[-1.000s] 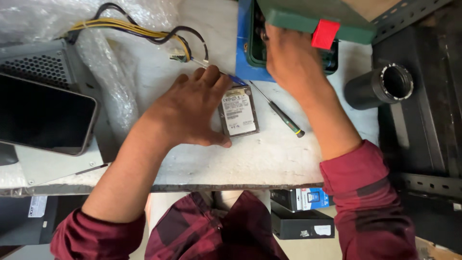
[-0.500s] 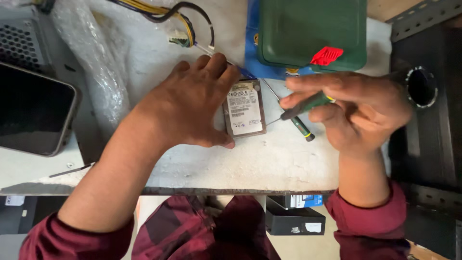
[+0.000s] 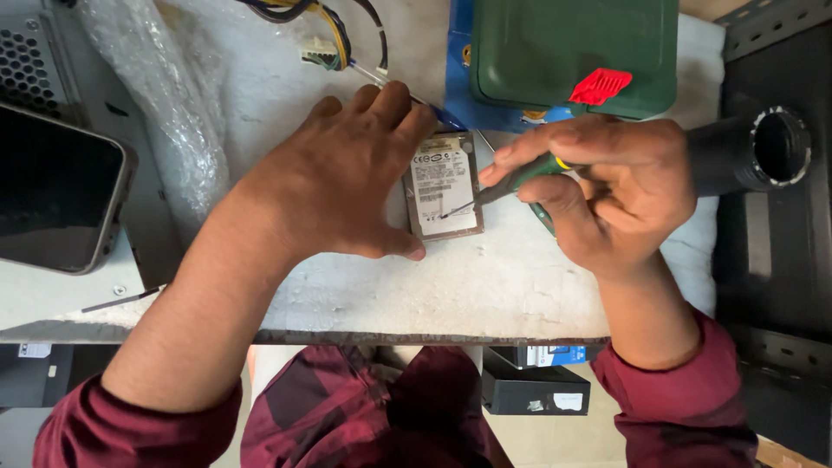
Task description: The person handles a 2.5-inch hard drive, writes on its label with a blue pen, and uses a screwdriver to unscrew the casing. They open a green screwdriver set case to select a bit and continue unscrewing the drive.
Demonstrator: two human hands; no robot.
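Note:
A small metal hard drive (image 3: 445, 185) with a white label lies flat on the white worktop (image 3: 451, 286). My left hand (image 3: 338, 178) rests palm-down on its left side, fingers along its left and top edges, thumb at its lower left corner. My right hand (image 3: 607, 186) grips a green-handled screwdriver (image 3: 511, 180); its thin tip touches the label near the drive's middle. A second dark screwdriver lies partly hidden under my right hand.
A green plastic case (image 3: 572, 52) with a red clip sits on a blue box at the back. Yellow and black cables (image 3: 334, 30) and bubble wrap (image 3: 165, 104) lie back left. A dark phone (image 3: 56, 186) rests on a computer case. A black tube (image 3: 763, 152) stands right.
My right hand left the green case, picked up the green-handled screwdriver and brought its tip down onto the drive. My left hand stayed on the drive.

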